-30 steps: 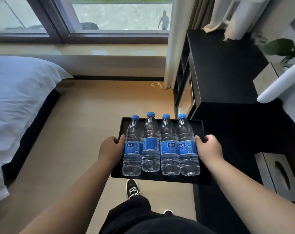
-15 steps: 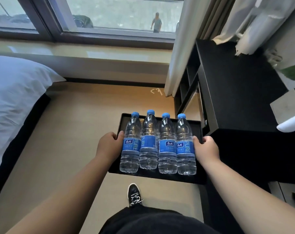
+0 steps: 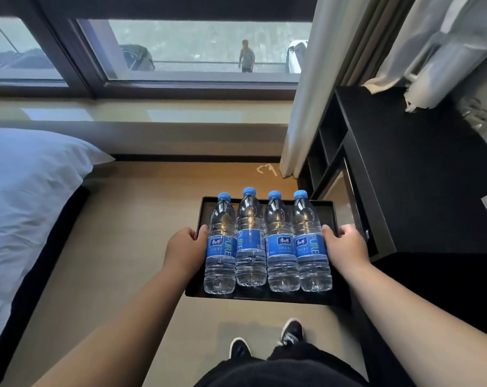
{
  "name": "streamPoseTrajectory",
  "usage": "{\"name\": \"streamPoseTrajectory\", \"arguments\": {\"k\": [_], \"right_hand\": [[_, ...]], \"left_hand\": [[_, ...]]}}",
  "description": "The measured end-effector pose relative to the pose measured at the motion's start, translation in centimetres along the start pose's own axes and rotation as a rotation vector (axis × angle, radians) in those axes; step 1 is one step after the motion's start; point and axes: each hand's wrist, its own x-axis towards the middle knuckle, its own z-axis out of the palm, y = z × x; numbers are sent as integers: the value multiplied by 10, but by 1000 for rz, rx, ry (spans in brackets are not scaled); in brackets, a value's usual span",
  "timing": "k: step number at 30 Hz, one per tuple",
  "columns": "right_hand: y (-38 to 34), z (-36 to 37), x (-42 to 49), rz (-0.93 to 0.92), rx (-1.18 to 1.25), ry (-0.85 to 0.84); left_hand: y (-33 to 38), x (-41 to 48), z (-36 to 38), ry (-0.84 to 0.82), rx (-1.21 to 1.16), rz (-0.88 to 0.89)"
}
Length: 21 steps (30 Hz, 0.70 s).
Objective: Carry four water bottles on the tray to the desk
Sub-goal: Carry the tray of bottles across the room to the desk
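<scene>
A black rectangular tray [image 3: 267,298] is held level in front of me above the floor. Several clear water bottles [image 3: 266,244] with blue caps and blue labels stand on it in a tight row. My left hand [image 3: 185,248] grips the tray's left edge. My right hand [image 3: 345,247] grips its right edge. The black desk [image 3: 421,177] stands to the right, its top a little beyond and right of the tray.
A bed [image 3: 24,196] with white bedding fills the left side. A window [image 3: 180,48] and sill run across the far wall. Pale curtains [image 3: 306,88] hang by the desk's far left corner. My feet [image 3: 264,340] stand on tan floor between bed and desk.
I have stepped toward the window with the tray. The desk top now shows farther along, and the tissue box and plant at the right have left the view.
</scene>
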Motion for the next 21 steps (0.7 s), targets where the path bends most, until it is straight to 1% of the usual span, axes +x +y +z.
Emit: {"name": "streamPoseTrajectory", "arguments": {"k": [4,12,21], "right_hand": [[-21,7,28,0,-19,6],[-59,19,107,7,39,1],[-98,12,227,14,51,-18]], "left_hand": [[13,31,-1,15,1,-2],[58,110,9,6,0,-12],[124,201,55,9,6,-61]]}}
